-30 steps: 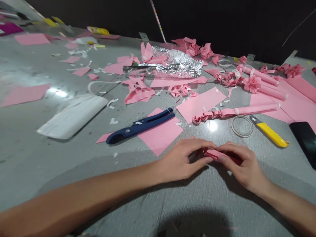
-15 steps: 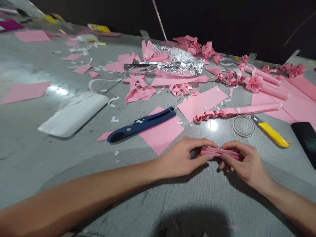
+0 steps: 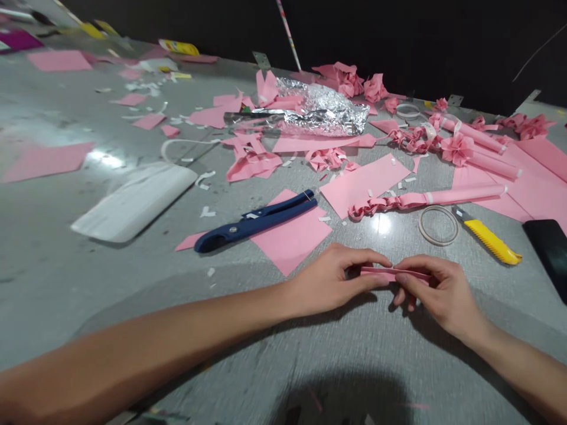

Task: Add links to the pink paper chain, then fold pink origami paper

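Observation:
A narrow folded strip of pink paper (image 3: 392, 274) lies between my two hands, just above the grey table. My left hand (image 3: 330, 280) pinches its left part between thumb and fingers. On the right part, my right hand (image 3: 438, 289) grips with thumb and index finger, its other fingers curled beneath. Both thumbs press the near side of the strip, and its ends are partly covered by the fingers. Beyond my left hand a square pink sheet (image 3: 295, 242) lies flat, with dark blue scissors (image 3: 261, 223) resting across it.
Past my right hand are a tape roll (image 3: 438, 225), a yellow cutter knife (image 3: 491, 241) and a black phone (image 3: 548, 254). A rolled pink paper stick (image 3: 465, 193) with a twisted end lies behind them. Crumpled foil (image 3: 328, 112) and pink scraps fill the back. White paper (image 3: 137, 203) lies left.
The strip looks slimmer, its layers pressed closer together. My left thumb has shifted slightly right along it, while both hands stay in nearly the same place.

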{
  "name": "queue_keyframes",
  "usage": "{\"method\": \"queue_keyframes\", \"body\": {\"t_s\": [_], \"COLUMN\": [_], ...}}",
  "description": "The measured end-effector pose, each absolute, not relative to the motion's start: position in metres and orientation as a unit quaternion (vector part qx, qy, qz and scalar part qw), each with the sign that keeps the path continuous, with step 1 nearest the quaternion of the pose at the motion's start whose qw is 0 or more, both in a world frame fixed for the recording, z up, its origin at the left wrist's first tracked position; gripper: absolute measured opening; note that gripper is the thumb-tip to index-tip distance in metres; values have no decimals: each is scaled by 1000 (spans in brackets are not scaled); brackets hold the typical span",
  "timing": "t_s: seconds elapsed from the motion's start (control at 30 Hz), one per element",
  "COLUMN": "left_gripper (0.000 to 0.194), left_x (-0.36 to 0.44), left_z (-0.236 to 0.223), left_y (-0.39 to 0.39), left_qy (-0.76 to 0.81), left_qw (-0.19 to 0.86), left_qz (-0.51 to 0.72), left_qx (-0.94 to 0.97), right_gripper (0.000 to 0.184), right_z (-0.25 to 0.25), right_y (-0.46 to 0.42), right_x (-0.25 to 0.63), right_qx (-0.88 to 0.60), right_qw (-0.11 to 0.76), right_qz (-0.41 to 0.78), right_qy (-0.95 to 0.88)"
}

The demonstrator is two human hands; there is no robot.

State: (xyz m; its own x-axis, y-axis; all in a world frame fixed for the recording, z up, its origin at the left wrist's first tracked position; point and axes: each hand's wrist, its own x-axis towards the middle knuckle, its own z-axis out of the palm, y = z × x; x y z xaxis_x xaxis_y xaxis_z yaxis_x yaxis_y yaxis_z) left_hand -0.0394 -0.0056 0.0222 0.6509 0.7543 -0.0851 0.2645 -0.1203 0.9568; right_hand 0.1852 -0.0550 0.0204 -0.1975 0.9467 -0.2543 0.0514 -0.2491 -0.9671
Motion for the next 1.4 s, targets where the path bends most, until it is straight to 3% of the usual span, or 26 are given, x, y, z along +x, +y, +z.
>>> {"method": "queue_keyframes", "body": {"t_s": [0.13,0.47,0.77,1.2,1.4], "left_gripper": [33,28,28,29,30], "left_x": [-39,-39,-40,-40,-40], "left_z": [23,24,21,23,22], "left_y": [-5,-6,-5,-4,-6], "left_qy": [343,378,376,344,366], "left_qw": [580,516,511,525,509], "left_qz": [219,230,233,236,228], "left_qx": [706,733,737,742,745], "right_gripper": [26,26,33,30,26], "right_z": [21,23,21,19,22], "right_y": [-55,-53,-53,-55,-54], "right_x": [185,186,186,185,183], "right_qx": [-511,-516,-524,-523,-528], "right_qw": [372,368,368,397,357], "right_qz": [594,598,599,593,585], "right_qy": [-498,-490,-480,-466,-502]}}
